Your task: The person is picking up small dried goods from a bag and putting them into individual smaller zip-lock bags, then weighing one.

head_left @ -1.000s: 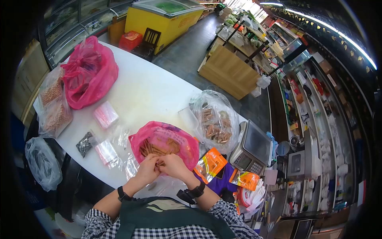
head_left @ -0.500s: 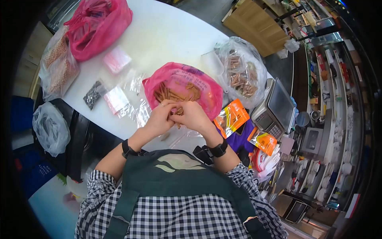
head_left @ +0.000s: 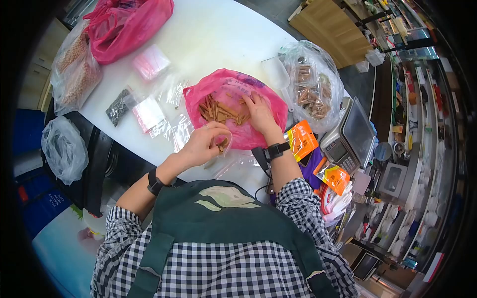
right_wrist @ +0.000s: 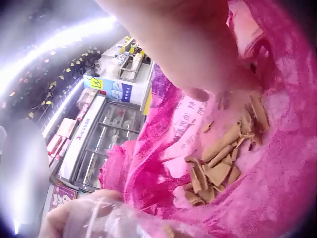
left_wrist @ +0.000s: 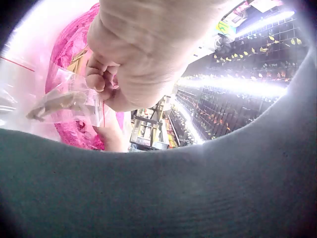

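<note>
My left hand (head_left: 199, 145) pinches a small clear zip bag (left_wrist: 62, 101) by its top edge, at the near side of an open pink plastic bag (head_left: 206, 85). A few brown bark pieces lie inside the zip bag. In the pink bag is a loose heap of cinnamon bark (head_left: 218, 110), curled strips and broken bits, also seen close up in the right wrist view. My right hand (head_left: 262, 119) reaches into the right part of the pink bag, its fingers extended over the bark at the far side. Its fingertips are partly hidden in the right wrist view.
Left of the pink bag lie packs of zip bags (head_left: 149, 115) and a small dark-filled bag (head_left: 118, 107). A clear bag of bark (head_left: 310, 89), a scale (head_left: 345, 136) and orange pouches (head_left: 301, 140) stand right. Another pink bag (head_left: 129, 30) sits at the far left.
My hands were together over the pink bag's near edge. The right hand has moved away, forward and right into the bag; the left keeps the zip bag. The head view has tilted down.
</note>
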